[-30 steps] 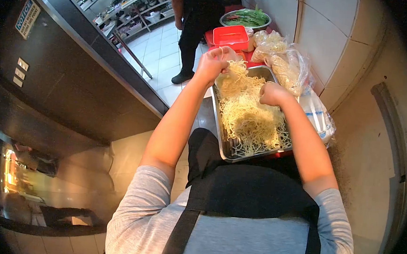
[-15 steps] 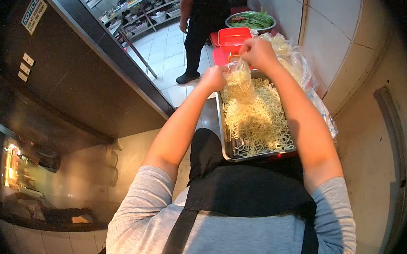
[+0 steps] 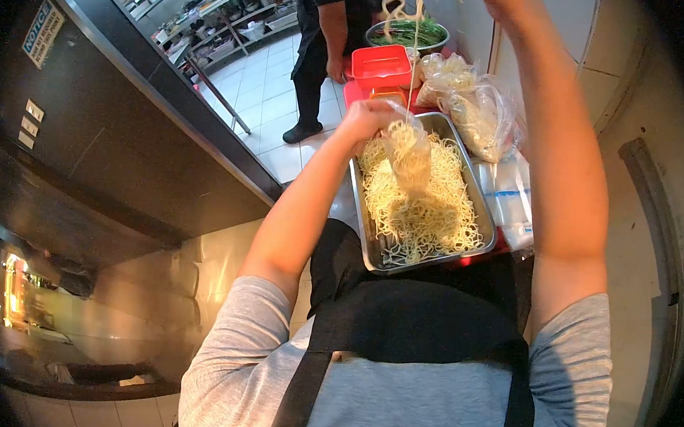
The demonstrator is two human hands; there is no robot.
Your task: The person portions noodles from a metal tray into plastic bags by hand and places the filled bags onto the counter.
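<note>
My left hand is closed on the rim of a clear plastic bag with yellow noodles inside, held above the tray. Loose noodles fill much of the metal tray below. Raised high at the top edge, my right hand is partly cut off by the frame. Long noodle strands dangle from up there toward the bag's mouth, and the right fingertips are out of sight.
Beyond the tray stand a red plastic container and a bowl of green vegetables. Filled plastic bags and a white packet lie right of the tray, beside the tiled wall. A person in dark clothes stands farther back.
My right hand has risen from the bag up and right to the frame's top, drawing noodle strands upward. My left hand still holds the bag over the tray.
</note>
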